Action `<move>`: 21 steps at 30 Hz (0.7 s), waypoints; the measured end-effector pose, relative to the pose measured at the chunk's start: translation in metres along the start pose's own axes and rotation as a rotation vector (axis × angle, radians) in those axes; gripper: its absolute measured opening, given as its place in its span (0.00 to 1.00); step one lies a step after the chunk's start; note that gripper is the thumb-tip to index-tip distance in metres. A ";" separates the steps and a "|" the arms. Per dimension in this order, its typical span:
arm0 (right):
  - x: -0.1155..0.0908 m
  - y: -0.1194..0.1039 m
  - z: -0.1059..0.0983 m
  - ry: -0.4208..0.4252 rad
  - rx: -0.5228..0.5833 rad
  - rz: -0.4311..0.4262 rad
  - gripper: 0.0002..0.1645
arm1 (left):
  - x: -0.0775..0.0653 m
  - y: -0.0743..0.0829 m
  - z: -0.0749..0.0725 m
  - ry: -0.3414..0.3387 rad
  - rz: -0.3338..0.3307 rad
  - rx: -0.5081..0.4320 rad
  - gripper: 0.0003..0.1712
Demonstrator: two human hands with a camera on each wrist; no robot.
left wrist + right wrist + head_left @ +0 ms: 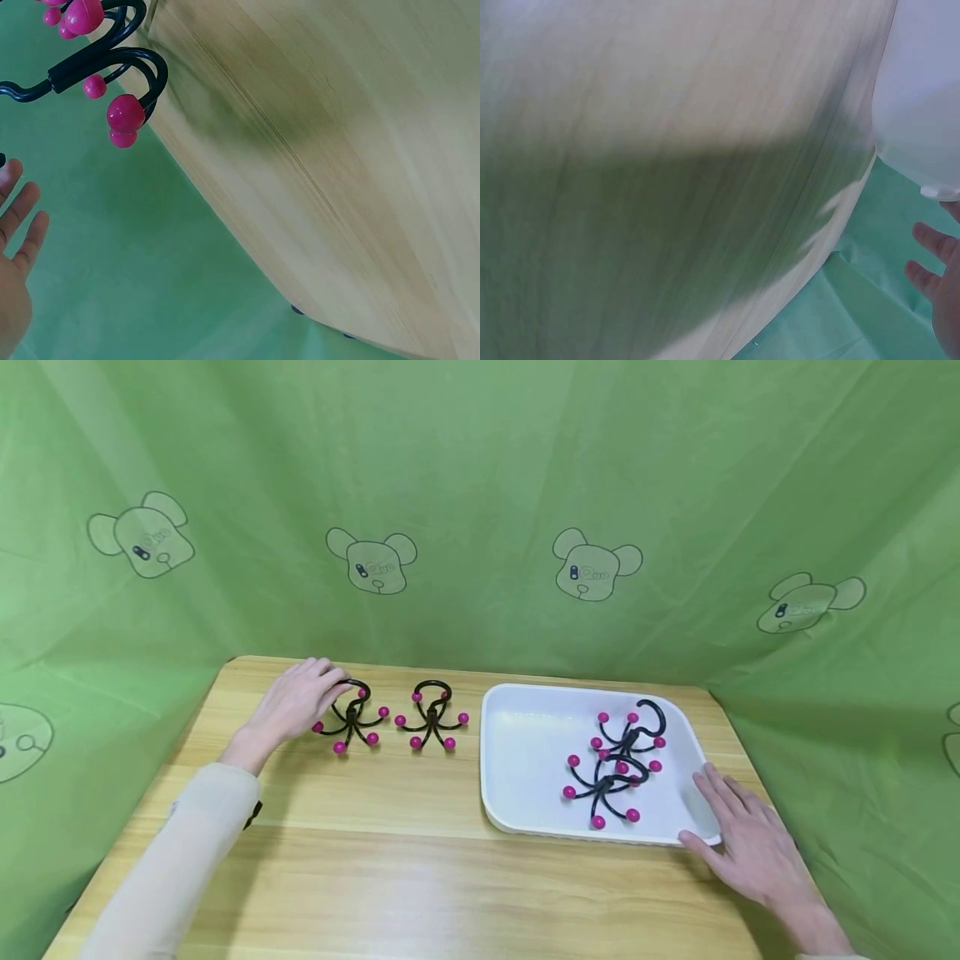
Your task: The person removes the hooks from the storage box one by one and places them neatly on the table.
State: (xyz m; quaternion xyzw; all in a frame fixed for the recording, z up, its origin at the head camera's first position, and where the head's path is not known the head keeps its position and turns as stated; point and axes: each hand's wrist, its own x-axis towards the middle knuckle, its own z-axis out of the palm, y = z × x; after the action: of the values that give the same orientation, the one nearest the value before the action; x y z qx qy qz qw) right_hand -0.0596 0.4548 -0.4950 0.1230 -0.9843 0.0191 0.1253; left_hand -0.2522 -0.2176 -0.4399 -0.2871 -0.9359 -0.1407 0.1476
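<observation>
My left hand (300,693) reaches to the far left of the table. Its thumb and fingertips pinch the curved hook end of a black claw massager (352,718), which has pink balls on its bent legs. In the left wrist view this massager's black stem (71,69) shows beyond the fingers. Just to its right stands a matching massager (431,718). Two more, a back massager (630,742) and a front massager (604,785), lie overlapping in a white tray (525,818). My right hand (750,843) rests with straight fingers at the tray's right front corner.
A wooden table (420,893) lies beneath everything. Green cloth (480,460) printed with mouse-like heads hangs behind and at both sides, close to the table's edges. The tray's raised rim stands at the right of the table.
</observation>
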 end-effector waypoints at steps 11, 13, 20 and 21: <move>0.002 0.000 0.001 0.001 -0.004 -0.007 0.57 | -0.001 -0.001 0.005 0.007 -0.022 -0.014 0.14; 0.002 0.000 0.000 0.002 -0.007 -0.005 0.57 | -0.002 -0.002 0.005 0.001 -0.032 -0.016 0.15; 0.000 0.000 0.001 0.005 0.000 -0.005 0.57 | -0.003 -0.003 0.005 -0.009 -0.046 -0.024 0.17; -0.001 0.000 0.001 0.004 -0.001 -0.004 0.57 | -0.003 -0.003 0.005 -0.012 -0.049 -0.027 0.17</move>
State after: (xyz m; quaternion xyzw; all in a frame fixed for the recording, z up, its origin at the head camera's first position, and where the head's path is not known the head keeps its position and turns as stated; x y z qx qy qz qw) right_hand -0.0594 0.4546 -0.4965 0.1246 -0.9838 0.0186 0.1274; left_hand -0.2527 -0.2199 -0.4465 -0.2669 -0.9415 -0.1554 0.1348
